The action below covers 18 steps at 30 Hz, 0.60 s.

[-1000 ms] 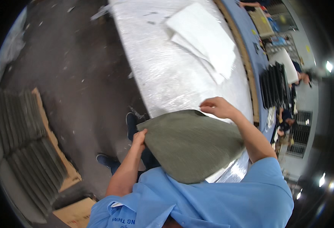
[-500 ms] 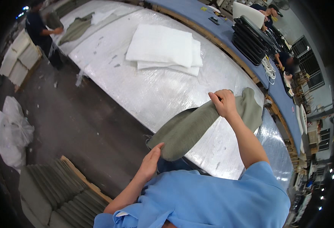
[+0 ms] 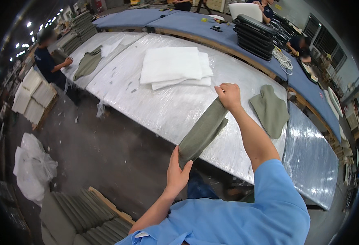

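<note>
A grey-green fabric cover [image 3: 203,130] is stretched between my two hands, slanting over the near edge of the plastic-wrapped table [image 3: 159,110]. My right hand [image 3: 229,96] grips its far upper end in a closed fist. At the near lower end, my left hand [image 3: 178,173] holds the cloth between thumb and fingers. The cover looks narrow, as though folded or turned edge-on. To the right of my right forearm, a second grey-green fabric piece [image 3: 270,111] lies flat on the table, apart from the held one.
White padding sheets [image 3: 171,65] are stacked on the table's middle. Beyond runs a blue-topped bench [image 3: 195,26] with a black stack [image 3: 253,38] and white cord [image 3: 282,61]. Grey-green cushions [image 3: 81,212] sit at lower left, near a plastic bag [image 3: 32,167]. A co-worker [image 3: 51,61] stands at far left.
The held cover has come away from the other green piece, which now lies separately at right. It looks narrower, and my left hand has shifted to wrap its near end. The view has turned.
</note>
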Available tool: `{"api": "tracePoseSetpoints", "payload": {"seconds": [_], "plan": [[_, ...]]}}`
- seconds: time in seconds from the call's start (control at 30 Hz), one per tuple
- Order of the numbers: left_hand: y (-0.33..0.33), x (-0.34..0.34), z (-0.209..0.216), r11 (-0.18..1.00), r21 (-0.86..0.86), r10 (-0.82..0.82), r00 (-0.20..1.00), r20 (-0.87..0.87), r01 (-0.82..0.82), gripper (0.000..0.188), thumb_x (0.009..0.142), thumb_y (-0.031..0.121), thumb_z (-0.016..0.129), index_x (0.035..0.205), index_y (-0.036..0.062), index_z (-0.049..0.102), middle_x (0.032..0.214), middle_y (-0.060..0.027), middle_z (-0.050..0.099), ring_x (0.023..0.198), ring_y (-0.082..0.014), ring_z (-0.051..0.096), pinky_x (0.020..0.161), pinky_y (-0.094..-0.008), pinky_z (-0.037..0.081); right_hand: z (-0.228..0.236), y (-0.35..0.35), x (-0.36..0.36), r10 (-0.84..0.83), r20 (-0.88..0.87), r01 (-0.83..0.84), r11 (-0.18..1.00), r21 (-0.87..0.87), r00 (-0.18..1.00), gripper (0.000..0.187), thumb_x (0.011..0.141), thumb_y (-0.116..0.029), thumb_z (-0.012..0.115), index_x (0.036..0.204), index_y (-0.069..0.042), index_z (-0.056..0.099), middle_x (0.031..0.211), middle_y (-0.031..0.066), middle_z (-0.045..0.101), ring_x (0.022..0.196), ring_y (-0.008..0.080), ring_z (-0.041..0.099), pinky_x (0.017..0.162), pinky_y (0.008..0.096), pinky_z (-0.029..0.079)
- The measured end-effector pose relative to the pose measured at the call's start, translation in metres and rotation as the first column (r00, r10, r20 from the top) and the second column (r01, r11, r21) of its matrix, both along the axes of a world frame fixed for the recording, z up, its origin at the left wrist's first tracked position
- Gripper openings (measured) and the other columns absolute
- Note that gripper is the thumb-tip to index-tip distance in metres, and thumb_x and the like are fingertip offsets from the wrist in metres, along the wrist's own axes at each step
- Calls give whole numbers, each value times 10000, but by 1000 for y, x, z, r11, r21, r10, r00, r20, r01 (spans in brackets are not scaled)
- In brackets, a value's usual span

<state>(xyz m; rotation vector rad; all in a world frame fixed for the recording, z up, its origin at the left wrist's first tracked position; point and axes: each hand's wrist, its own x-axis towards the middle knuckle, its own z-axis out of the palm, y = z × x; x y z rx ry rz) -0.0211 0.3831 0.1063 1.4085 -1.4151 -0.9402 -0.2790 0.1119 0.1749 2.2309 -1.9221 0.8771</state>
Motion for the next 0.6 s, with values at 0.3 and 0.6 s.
{"api": "tracePoseSetpoints", "payload": {"seconds": [0.3, 0.6], "plan": [[-44, -37, 29, 979, -201, -15, 998, 54, 26, 626, 933, 149, 722, 1468, -25, 448, 1395, -209, 536, 1276, -318, 544, 1092, -397, 422, -8, 3, -18, -225, 198, 213, 974, 83, 954, 527, 892, -489, 655, 1245, -103, 712, 1548, 180, 452, 1469, 335, 358, 1185, 544, 273], [-49, -31, 4, 992, -52, 87, 932, -351, -112, 586, 998, 219, 656, 1490, 19, 409, 1386, -130, 534, 1285, -229, 506, 1113, -384, 384, -49, -90, -89, -167, 921, -348, 890, 294, 352, 604, 994, -611, 542, 1098, -48, 735, 998, 93, 731, 984, 221, 664, 968, 364, 471]]}}
